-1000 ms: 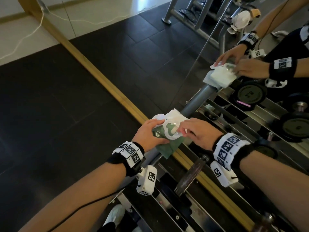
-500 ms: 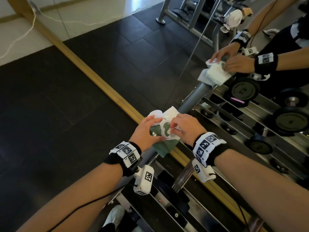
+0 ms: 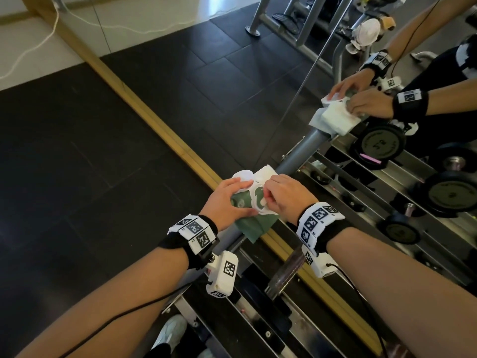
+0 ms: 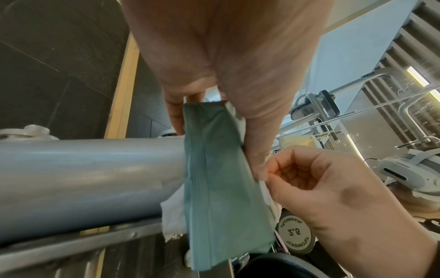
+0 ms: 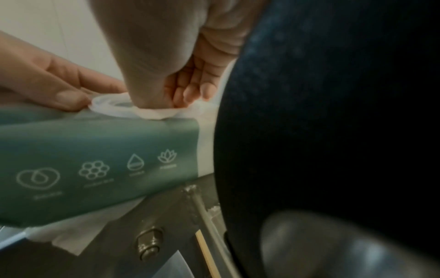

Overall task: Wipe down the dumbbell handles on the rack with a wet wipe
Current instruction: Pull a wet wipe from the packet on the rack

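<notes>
A green wet wipe pack (image 3: 247,223) lies across the grey rack tube (image 3: 296,156), its white round lid (image 3: 242,177) flipped open. My left hand (image 3: 232,200) grips the pack from the left, thumb on the near side. My right hand (image 3: 268,195) pinches a white wipe (image 5: 152,111) at the pack's round opening. In the left wrist view the pack (image 4: 221,188) hangs over the tube (image 4: 83,178). A chrome dumbbell handle (image 3: 286,272) sits on the rack just below my right wrist. In the right wrist view a black dumbbell head (image 5: 333,112) stands close to the right of the pack (image 5: 95,159).
A mirror with a wooden frame (image 3: 154,125) runs along the rack; the dumbbells (image 3: 451,192) at the right are reflections, as are the mirrored hands. Steel rack rails (image 3: 258,319) lie below. A white sheet (image 4: 171,212) is trapped under the pack. Black floor mats lie to the left.
My right hand's fingers have moved onto the pack's round opening and pinch there. My left hand keeps its hold on the pack. The head view has drifted slightly.
</notes>
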`<state>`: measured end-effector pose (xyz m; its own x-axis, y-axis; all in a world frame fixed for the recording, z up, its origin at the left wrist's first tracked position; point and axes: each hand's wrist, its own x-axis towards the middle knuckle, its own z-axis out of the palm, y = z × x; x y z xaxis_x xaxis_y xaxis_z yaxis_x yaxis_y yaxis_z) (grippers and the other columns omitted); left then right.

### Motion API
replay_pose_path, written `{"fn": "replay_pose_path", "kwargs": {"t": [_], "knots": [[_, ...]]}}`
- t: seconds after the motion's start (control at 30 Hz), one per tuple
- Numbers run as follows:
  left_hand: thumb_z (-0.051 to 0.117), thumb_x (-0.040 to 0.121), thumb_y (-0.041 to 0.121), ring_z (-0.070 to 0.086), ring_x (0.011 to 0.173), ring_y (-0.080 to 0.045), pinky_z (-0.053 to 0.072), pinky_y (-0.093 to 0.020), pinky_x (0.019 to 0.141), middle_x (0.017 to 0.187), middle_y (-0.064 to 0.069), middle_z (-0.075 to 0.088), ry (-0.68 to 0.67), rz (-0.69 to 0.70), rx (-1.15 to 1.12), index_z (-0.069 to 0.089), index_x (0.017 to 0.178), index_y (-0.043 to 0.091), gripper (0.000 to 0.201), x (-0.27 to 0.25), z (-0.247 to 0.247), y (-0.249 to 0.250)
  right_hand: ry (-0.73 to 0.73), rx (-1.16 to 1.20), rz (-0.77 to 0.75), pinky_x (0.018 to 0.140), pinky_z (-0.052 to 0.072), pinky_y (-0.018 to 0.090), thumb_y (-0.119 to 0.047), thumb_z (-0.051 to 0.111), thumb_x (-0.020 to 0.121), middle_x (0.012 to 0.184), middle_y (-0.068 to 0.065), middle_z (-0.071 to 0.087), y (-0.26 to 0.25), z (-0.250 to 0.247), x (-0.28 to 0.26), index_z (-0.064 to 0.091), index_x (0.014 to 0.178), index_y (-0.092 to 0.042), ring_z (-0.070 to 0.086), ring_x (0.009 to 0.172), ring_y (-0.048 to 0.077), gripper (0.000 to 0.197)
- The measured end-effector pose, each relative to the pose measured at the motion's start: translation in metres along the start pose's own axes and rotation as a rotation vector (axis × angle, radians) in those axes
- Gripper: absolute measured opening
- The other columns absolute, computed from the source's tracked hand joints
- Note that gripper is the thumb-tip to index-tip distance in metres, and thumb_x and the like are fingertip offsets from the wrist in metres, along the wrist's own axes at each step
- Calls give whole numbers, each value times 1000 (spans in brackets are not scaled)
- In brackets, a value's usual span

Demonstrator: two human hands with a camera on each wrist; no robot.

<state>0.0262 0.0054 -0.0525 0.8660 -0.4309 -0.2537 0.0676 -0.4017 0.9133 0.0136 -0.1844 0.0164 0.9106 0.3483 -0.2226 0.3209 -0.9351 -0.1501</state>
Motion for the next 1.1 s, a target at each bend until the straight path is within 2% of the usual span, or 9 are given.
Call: {"fn": "replay_pose_path", "kwargs": {"t": [0.13, 0.23, 0.33, 0.47, 0.57, 0.67, 0.8, 1.0, 1.1], "knots": [[87, 74, 29, 37, 127, -2, 29, -19, 104, 150, 7, 37, 6, 8, 9, 52, 142, 33, 76, -1, 0, 1, 10, 105, 97, 82, 45, 30, -16, 58, 91, 93, 4, 60, -1, -1, 0, 62, 93, -9, 55, 89, 20, 8], [87, 74, 29, 38, 132, -6, 28, -19, 105, 150, 6, 38, 10, 5, 14, 52, 142, 32, 76, -1, 1, 1, 40, 224, 241, 78, 48, 27, -23, 70, 86, 85, -7, 58, 4, 0, -3, 67, 88, -18, 59, 82, 14, 6], [87, 74, 27, 38, 133, -7, 28, -20, 105, 149, 7, 38, 16, 5, 22, 52, 141, 33, 76, -2, 2, 0, 21, 331, 327, 75, 48, 24, -24, 80, 78, 80, -14, 56, 3, 2, -6, 63, 78, -28, 58, 76, 8, 17], [88, 73, 26, 39, 129, -6, 29, -20, 105, 148, 7, 38, 22, 2, 0, 53, 140, 34, 76, -3, 3, 0, 41, 418, 427, 75, 50, 24, -16, 81, 76, 77, -14, 60, -3, 5, 0, 60, 65, -33, 61, 76, 8, 29], [88, 72, 26, 38, 131, -8, 27, -19, 105, 148, 6, 39, 26, 1, 8, 53, 140, 34, 77, -1, 3, 0, 36, 396, 436, 76, 51, 26, -12, 79, 78, 74, -15, 57, -5, 5, 4, 61, 63, -32, 60, 76, 10, 31], [88, 72, 24, 37, 134, -9, 27, -18, 105, 149, 4, 37, 29, 2, 7, 51, 142, 33, 79, -1, 4, 2, 24, 366, 406, 81, 49, 30, -9, 74, 82, 81, -10, 53, -8, 3, 4, 62, 68, -27, 57, 81, 15, 26], [89, 71, 24, 29, 129, -3, 26, -17, 104, 154, 5, 27, -9, 23, -36, 47, 142, 42, 85, -4, 9, 5, 21, 311, 343, 85, 49, 36, -6, 66, 86, 91, -2, 54, -11, 1, 0, 63, 79, -20, 56, 89, 19, 16], [90, 69, 18, 26, 131, -2, 26, -19, 106, 157, 4, 23, 6, 24, -28, 54, 137, 39, 79, -2, 14, 11, -35, 305, 277, 89, 45, 35, -7, 57, 92, 98, 1, 50, -8, -3, -5, 61, 91, -13, 51, 95, 20, 7], [90, 69, 19, 26, 128, -1, 27, -19, 105, 157, 4, 23, 0, 27, 12, 54, 137, 39, 79, -1, 12, 12, -85, 289, 209, 90, 43, 35, -6, 57, 91, 100, 0, 50, -6, -11, -9, 56, 89, -16, 49, 99, 20, 11]]}}
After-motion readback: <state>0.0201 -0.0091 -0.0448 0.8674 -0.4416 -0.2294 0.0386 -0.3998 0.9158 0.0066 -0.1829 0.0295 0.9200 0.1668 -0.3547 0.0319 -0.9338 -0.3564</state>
